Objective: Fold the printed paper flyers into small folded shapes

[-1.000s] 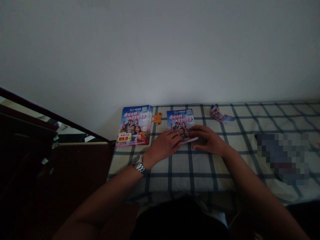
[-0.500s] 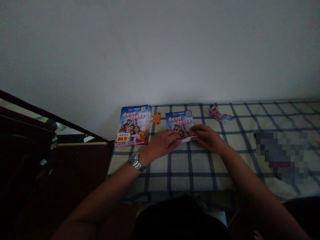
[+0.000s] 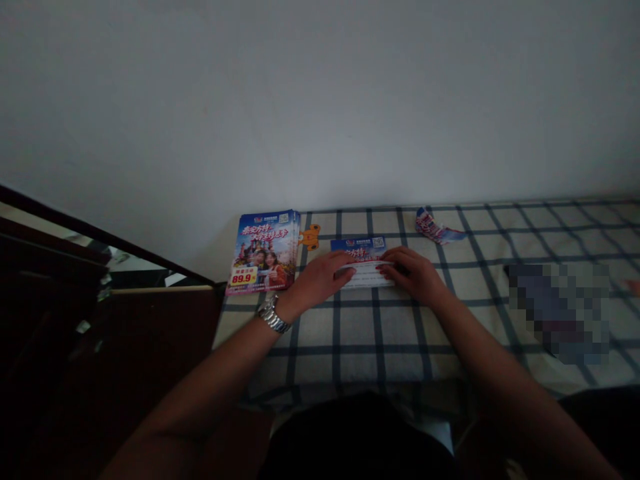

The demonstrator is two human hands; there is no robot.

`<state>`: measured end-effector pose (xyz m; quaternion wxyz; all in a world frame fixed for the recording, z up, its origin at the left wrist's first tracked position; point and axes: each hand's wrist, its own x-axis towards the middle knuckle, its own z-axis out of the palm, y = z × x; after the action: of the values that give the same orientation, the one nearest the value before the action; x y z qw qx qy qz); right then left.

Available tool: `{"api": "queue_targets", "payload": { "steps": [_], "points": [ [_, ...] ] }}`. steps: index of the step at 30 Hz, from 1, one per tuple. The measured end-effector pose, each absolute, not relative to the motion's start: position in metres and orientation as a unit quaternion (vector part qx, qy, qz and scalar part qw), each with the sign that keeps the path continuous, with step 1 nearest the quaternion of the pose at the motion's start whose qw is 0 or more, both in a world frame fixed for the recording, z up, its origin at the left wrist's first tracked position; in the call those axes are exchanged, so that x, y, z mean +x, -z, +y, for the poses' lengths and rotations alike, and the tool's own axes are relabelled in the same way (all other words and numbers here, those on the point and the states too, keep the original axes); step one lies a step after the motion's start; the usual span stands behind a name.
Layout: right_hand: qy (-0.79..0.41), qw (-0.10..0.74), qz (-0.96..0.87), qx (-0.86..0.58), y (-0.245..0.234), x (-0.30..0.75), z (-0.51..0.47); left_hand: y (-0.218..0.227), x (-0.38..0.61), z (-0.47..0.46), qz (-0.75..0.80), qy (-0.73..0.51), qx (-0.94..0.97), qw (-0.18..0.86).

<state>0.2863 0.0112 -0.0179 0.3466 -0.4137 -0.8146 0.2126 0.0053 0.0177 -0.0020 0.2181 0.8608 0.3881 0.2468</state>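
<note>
A printed flyer lies on the checked cloth, blue with red lettering at its top. Its lower part is folded upward, so a pale back with lines of small print faces me. My left hand pinches the left end of the fold between thumb and fingers; a metal watch is on that wrist. At the right end, my right hand grips the fold in the same way. Left of my hands rests a stack of matching flyers. Beyond my left hand is a small orange animal-shaped piece.
A crumpled or folded printed paper lies near the wall. Farther right sits a dark pixelated object. Skin-coloured fingertips, apparently another person's, show at the right edge. The checked cloth ends at a dark drop on the left.
The flyer's lower part has come up and over, showing more of its pale back. Both hands have shifted slightly along with the fold. Fingertips have appeared at the far right.
</note>
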Motion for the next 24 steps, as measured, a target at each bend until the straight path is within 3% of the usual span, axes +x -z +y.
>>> {"api": "queue_targets", "payload": {
  "steps": [8, 24],
  "points": [
    [-0.202, 0.347, -0.808, -0.432, 0.024, 0.285, 0.014, 0.009, 0.007, 0.028, 0.382, -0.252, 0.88, 0.129],
    [-0.13, 0.254, -0.847, -0.449, 0.017, 0.285, 0.03, 0.004, 0.011, 0.037, 0.401, -0.225, 0.876, 0.146]
  ]
}}
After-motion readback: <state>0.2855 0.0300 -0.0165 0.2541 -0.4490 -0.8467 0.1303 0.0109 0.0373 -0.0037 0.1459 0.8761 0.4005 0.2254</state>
